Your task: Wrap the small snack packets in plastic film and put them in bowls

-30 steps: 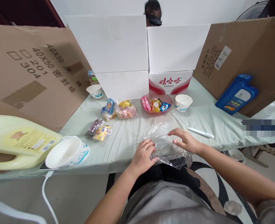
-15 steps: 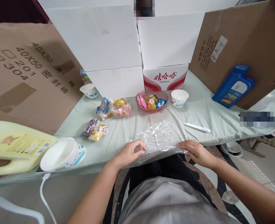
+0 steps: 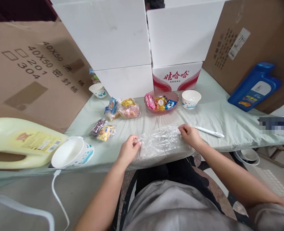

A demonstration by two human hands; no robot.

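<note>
A crinkled sheet of clear plastic film is stretched between my hands near the cloth's front edge. My left hand pinches its left end between thumb and fingers. At the upper right corner, my right hand grips the film with its fingertips. Just right of that hand lies a white utility knife. Beyond the film stands a pink glass bowl with several wrapped snacks in it. Wrapped snacks and two smaller packets rest on the cloth to the left.
White paper bowls stand at the right, the back left and the front left, beside a yellow jug. A blue bottle leans by the right cardboard box. Stacked white boxes line the back.
My right hand has moved up and left, and my left hand slightly left. The film is now pulled into a flatter strip. The view has shifted a little.
</note>
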